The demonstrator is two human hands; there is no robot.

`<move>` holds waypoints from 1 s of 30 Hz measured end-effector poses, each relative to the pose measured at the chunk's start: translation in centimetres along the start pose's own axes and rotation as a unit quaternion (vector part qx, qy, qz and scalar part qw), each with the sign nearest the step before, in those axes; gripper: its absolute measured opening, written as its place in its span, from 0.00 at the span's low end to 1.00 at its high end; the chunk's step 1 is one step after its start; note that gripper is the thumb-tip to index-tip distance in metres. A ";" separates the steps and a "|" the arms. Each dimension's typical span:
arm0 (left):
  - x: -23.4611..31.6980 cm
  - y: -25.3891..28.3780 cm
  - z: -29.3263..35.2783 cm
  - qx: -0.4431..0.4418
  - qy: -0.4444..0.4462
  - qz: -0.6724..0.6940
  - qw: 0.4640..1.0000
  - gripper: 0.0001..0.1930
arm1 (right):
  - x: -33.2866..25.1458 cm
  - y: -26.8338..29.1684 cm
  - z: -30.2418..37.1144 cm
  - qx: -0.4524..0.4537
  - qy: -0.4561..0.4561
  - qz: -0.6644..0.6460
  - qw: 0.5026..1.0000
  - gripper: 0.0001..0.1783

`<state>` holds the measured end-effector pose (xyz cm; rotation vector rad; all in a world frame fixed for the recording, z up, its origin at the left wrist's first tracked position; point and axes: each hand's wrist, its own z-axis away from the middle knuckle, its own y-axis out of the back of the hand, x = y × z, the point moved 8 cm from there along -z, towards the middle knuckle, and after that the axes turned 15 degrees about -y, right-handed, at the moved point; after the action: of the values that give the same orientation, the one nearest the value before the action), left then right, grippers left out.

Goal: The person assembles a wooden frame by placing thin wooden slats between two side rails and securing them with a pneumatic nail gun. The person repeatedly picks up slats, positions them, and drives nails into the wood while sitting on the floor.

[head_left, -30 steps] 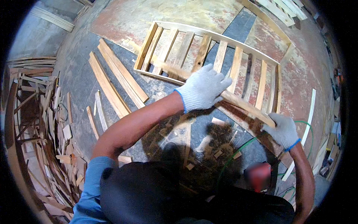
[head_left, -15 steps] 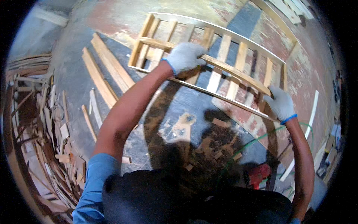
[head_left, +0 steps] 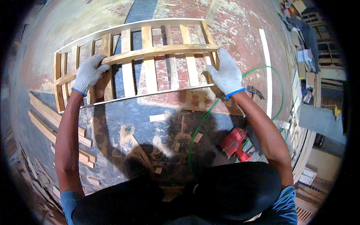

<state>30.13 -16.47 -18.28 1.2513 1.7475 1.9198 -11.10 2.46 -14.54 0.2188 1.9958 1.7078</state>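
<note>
A long slatted wooden frame [head_left: 127, 77] lies on the floor before me, with a wooden strip [head_left: 161, 50] running lengthwise across its slats. My left hand [head_left: 88, 75], in a white knitted glove with a blue cuff, is closed around the strip toward its left end. At the strip's right end is my right hand [head_left: 227, 73], gloved alike. Its fingertips are on the strip's end, and its thumb lies lower, by the frame's end rail. The undersides of both grips are hidden.
Near my right knee lies a red nail gun [head_left: 233, 142], with a green hose [head_left: 208, 112] looping around it. A hammer [head_left: 256, 92] rests beside my right forearm, and a long white strip [head_left: 267, 71] lies beyond. Loose boards [head_left: 45, 123] are at left; wood scraps [head_left: 157, 117] dot the floor.
My view has turned, so the frame now appears farther left and tilts the other way. My left hand sits nearer the strip's left end. My right hand remains at its right end.
</note>
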 end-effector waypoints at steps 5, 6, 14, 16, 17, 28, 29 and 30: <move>-0.6 0.0 -0.7 0.000 0.019 0.040 0.999 0.17 | 4.5 -4.4 0.3 -0.153 -0.173 -0.089 0.969 0.33; -0.9 -0.3 -0.8 -0.018 0.038 0.042 0.998 0.18 | 4.7 -4.2 0.2 -0.129 -0.160 -0.087 0.975 0.31; -2.7 -0.3 -2.7 0.023 0.032 -0.016 0.999 0.18 | 5.2 -4.4 0.4 -0.130 -0.141 -0.142 0.971 0.22; -3.2 -0.1 -3.1 0.047 0.011 -0.006 0.999 0.18 | 5.0 -3.9 0.3 -0.097 -0.122 -0.139 0.978 0.20; -3.7 -0.2 -3.2 0.049 0.027 -0.004 0.998 0.18 | 5.0 -4.0 0.3 -0.099 -0.123 -0.142 0.977 0.20; -3.2 -1.0 -4.5 -0.010 0.001 -0.021 1.000 0.17 | 5.3 -4.5 0.2 -0.076 -0.094 -0.163 0.979 0.19; -3.1 -0.9 -4.3 -0.009 0.001 -0.023 1.000 0.16 | 5.4 -4.7 0.1 -0.083 -0.096 -0.164 0.978 0.19; -2.9 -0.8 -4.1 -0.011 -0.003 -0.025 1.000 0.16 | 5.3 -4.8 0.0 -0.086 -0.094 -0.167 0.978 0.20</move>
<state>28.58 -21.03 -19.81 1.1936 1.7324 1.9006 -14.78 3.79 -20.53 -0.0172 1.6320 1.5679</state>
